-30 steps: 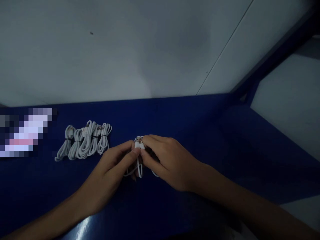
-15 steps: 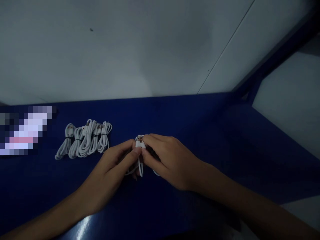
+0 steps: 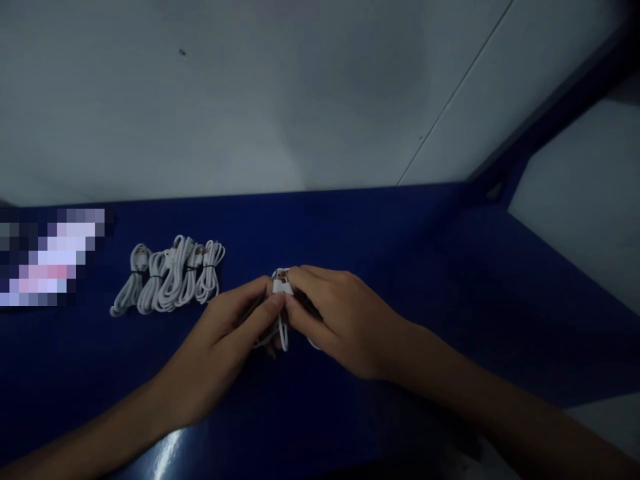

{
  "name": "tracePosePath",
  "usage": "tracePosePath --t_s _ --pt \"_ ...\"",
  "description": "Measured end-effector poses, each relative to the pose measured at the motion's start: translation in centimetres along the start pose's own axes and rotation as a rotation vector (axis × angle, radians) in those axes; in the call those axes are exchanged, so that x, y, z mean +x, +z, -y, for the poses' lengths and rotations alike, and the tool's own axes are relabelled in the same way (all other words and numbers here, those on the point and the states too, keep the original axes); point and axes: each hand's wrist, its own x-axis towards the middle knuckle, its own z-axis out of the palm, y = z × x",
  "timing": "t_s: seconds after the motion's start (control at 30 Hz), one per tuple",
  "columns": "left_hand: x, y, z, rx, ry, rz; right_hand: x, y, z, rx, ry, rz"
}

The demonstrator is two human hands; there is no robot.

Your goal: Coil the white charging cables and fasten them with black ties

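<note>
Between both hands, above the blue table, is a white USB cable [image 3: 283,287] whose plug end faces up. My left hand [image 3: 235,327] is closed on it, thumb pressed against the white plug housing. From the other side my right hand [image 3: 345,317] pinches the same cable near the metal end. Loops of the cable hang below and between the fingers. Part of the cable is hidden behind both hands. To the left of my left hand lie several bundled white cables [image 3: 173,280] in a row, with dark ties visible around some of them.
The blue table [image 3: 320,227] meets a pale wall [image 3: 225,113] at its back edge. A blurred-out, bright rectangular item [image 3: 55,257] lies at the far left. A dark blue frame bar [image 3: 550,140] rises on the right beside a pale panel.
Both hands keep their hold on the cable, with the plug end turned very slightly between the fingers. The whole view has shifted a little. The bundled cables stay where they lie.
</note>
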Motion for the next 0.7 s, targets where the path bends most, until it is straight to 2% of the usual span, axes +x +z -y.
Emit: tracePosePath --t_s 0.7 --pt "-0.14 -0.03 0.13 0.052 0.004 0.015 -0.03 -0.11 0.43 -0.092 0.008 0.02"
